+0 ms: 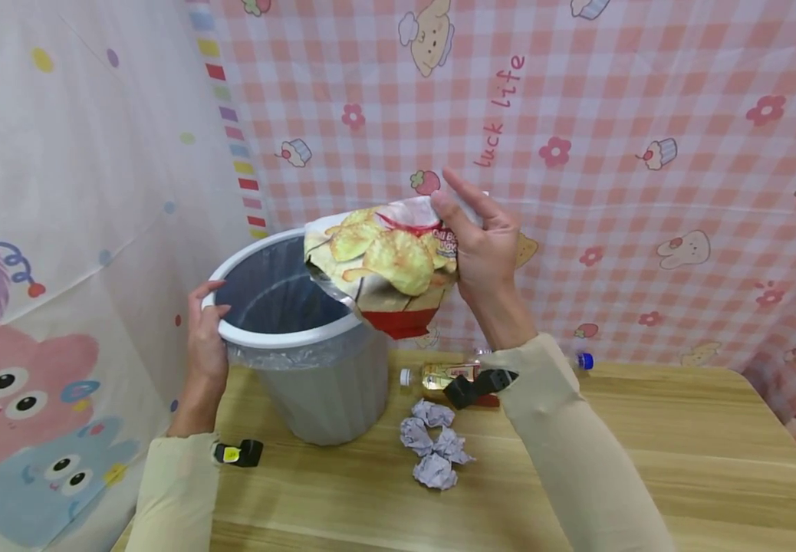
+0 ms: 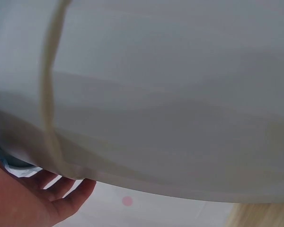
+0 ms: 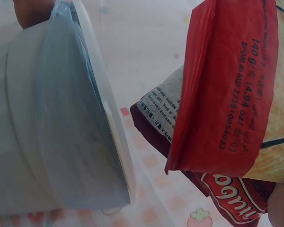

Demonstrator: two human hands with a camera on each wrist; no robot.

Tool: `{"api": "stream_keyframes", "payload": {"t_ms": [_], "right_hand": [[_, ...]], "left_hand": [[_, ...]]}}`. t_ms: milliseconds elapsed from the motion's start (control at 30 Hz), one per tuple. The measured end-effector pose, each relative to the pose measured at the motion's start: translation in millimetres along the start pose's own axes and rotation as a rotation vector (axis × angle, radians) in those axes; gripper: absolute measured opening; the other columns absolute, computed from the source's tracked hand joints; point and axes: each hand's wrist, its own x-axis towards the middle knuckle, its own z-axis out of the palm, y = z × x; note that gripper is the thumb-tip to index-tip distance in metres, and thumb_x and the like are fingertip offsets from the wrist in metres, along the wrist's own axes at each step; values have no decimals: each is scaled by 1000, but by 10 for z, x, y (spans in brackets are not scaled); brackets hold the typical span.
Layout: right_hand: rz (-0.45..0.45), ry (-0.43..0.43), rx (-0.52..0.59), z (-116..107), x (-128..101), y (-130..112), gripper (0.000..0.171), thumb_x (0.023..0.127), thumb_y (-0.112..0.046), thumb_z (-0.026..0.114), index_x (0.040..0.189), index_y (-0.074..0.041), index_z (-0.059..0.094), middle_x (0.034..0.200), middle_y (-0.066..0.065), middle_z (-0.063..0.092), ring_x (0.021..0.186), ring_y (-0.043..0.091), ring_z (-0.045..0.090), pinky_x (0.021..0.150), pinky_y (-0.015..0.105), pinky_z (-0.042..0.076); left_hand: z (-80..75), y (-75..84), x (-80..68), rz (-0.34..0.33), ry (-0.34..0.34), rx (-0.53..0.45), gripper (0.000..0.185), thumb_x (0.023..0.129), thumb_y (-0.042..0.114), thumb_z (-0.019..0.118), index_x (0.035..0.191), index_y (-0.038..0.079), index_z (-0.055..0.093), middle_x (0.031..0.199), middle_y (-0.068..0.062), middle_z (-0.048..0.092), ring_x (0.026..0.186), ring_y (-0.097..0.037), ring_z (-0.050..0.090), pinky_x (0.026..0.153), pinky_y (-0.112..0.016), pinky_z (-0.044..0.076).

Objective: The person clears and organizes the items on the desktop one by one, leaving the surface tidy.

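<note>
A grey trash can [image 1: 329, 391] with a white rim and a clear liner stands on the table, tilted slightly. My left hand [image 1: 206, 345] grips its rim at the left, fingers hooked over the edge; the left wrist view shows those fingertips against the can's side. Over the can's right rim, my right hand [image 1: 491, 249] holds a crumpled chip bag [image 1: 398, 268] at its right end, thumb in front. In the right wrist view the bag's red edge [image 3: 222, 94] hangs beside the can's rim, with a folded dark red part beneath it.
Several crumpled paper balls [image 1: 434, 469] lie on the wooden table [image 1: 702, 460] right of the can. Behind them is a bottle with a white cap [image 1: 406, 377], partly hidden by the right wrist strap. A blue cap [image 1: 584, 360] shows past the right sleeve. Patterned cloth hangs behind.
</note>
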Motion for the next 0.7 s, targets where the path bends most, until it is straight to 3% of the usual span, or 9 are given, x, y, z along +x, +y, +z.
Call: {"api": "stream_keyframes", "payload": {"t_ms": [100, 233, 367, 500, 700], "right_hand": [[16, -15, -11, 84, -1, 45, 29, 87, 1, 70, 116, -5, 72, 129, 13, 64, 83, 11, 69, 72, 27, 57], [33, -33, -30, 189, -10, 105, 31, 86, 0, 71, 117, -3, 70, 134, 9, 62, 111, 10, 63, 83, 27, 55], [55, -54, -42, 292, -24, 170, 32, 86, -1, 72, 118, -3, 69, 137, 6, 61, 128, 15, 53, 90, 29, 53], [75, -67, -42, 386, -39, 238, 33, 86, -1, 72, 119, -2, 69, 134, 5, 63, 127, 14, 54, 91, 30, 52], [133, -87, -78, 514, -67, 370, 34, 87, -7, 74, 121, -5, 70, 131, 1, 65, 108, 15, 66, 80, 30, 56]], "left_hand": [[0, 5, 1, -12, 3, 2, 46, 99, 19, 26, 143, 22, 38, 157, -1, 27, 136, -24, 31, 112, -43, 25], [3, 14, 7, -12, 11, 1, 46, 98, 18, 27, 142, 22, 39, 156, -2, 28, 135, -22, 32, 112, -41, 25], [-1, 15, 18, -8, 18, 0, 45, 97, 17, 28, 140, 20, 41, 157, -2, 28, 136, -20, 31, 111, -37, 23], [-14, 15, 26, -26, 15, 11, 46, 97, 18, 29, 141, 22, 41, 159, -1, 25, 141, -20, 27, 113, -35, 20], [-25, 12, 35, -57, -18, 10, 46, 98, 21, 27, 143, 26, 38, 160, 1, 21, 143, -21, 24, 114, -35, 21]]}}
